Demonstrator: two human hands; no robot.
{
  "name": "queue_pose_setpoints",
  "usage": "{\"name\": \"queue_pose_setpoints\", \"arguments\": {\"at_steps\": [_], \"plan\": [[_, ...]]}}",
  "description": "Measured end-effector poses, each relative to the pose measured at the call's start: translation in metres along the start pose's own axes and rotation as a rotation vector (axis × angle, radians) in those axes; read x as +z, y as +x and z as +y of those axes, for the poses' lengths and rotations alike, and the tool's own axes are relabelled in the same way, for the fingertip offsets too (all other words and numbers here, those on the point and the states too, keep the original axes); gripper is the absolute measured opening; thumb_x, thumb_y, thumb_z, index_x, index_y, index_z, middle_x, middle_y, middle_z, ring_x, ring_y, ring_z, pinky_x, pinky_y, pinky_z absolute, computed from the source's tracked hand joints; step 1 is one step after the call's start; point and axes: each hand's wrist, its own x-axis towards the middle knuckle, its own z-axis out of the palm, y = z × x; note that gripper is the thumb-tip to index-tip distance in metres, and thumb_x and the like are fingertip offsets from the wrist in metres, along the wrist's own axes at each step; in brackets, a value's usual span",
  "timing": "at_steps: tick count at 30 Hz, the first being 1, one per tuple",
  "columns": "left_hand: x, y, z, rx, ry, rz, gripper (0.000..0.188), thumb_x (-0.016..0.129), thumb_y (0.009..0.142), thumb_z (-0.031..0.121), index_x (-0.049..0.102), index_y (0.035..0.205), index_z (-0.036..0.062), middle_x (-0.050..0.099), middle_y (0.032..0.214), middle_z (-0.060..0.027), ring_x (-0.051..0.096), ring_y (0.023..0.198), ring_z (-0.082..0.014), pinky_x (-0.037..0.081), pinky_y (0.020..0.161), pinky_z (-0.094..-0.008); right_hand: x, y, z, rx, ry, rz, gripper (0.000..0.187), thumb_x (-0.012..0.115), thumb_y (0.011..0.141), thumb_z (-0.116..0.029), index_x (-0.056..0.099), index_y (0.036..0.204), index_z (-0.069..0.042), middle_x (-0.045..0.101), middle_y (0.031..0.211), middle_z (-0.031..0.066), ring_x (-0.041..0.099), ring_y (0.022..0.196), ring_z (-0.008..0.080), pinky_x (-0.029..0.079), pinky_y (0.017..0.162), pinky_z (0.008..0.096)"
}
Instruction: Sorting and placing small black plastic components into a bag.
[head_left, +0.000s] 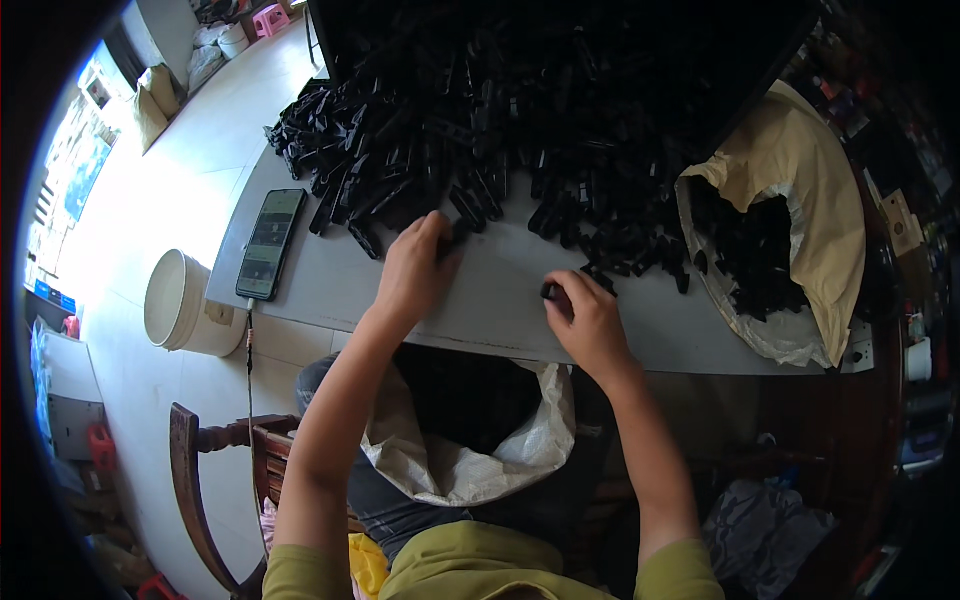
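the far side of the pile of black plastic parts [520, 130] is sinking into shadow, so single pieces there are hard to tell apart, and the right rim of the view is going dark. the left hand [415, 270] is lying palm down on the grey table [500, 310], its fingertips touching a black part [458, 238] at the near edge of the pile; whether it is gripping that piece cannot be told, since the fingers are covering it. the right hand [590, 320] is curling closed around a small black piece [552, 292], only a tip of which is showing past the thumb. between the two hands a bare strip of table is staying open, running to the near edge just below the wrists. under that edge, between the forearms, a white woven sack [470, 455] is gaping open, its inside too dark to read. beyond the right hand a tan sack [800, 170] is holding more black parts. well left of the left hand a phone [270, 243] is lying flat near the table's left edge, and a white bucket [180, 305] is standing on the floor beside it.
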Motion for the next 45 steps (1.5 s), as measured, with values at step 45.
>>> {"name": "queue_pose_setpoints", "arguments": {"at_steps": [45], "plan": [[-0.002,0.004,0.013,0.375,0.35,-0.001,0.026,0.072,0.072,0.011,0.059,0.094,0.0062,0.059,0.097,-0.0092,0.057,0.098,-0.0271,0.048,0.08,-0.036,-0.008,-0.026,0.02,0.249,0.365,0.166,0.024,0.068,0.08,0.002,0.062,0.103,0.0,0.061,0.091,0.0052,0.061,0.08,0.0145,0.05,0.073,0.0275]]}}
